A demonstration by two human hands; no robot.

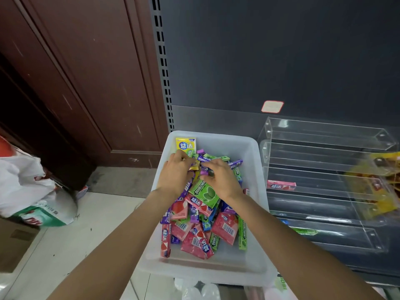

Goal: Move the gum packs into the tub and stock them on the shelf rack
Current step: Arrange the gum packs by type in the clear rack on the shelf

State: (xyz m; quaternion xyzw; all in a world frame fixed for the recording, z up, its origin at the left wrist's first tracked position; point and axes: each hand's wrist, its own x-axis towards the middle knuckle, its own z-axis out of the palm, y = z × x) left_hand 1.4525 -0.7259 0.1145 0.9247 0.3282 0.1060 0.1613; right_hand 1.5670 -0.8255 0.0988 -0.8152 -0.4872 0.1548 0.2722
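We log a white tub (255,152) heaped with gum packs (201,215); beside it, a clear acrylic rack (324,148) holding one pink pack (281,185). Our left hand (175,176) curls round a yellow pack (194,166), our right hand (220,178) pinches a purple one (205,171). White bags (28,187) sit left.

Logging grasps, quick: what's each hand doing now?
Left hand: pinches a yellow pack in the tub.
Right hand: grips a purple pack.

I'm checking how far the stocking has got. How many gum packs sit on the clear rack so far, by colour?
Pink gum pack: 1
Green gum pack: 1
Blue gum pack, only an edge showing: 1
Total on the clear rack: 3 that can be seen.
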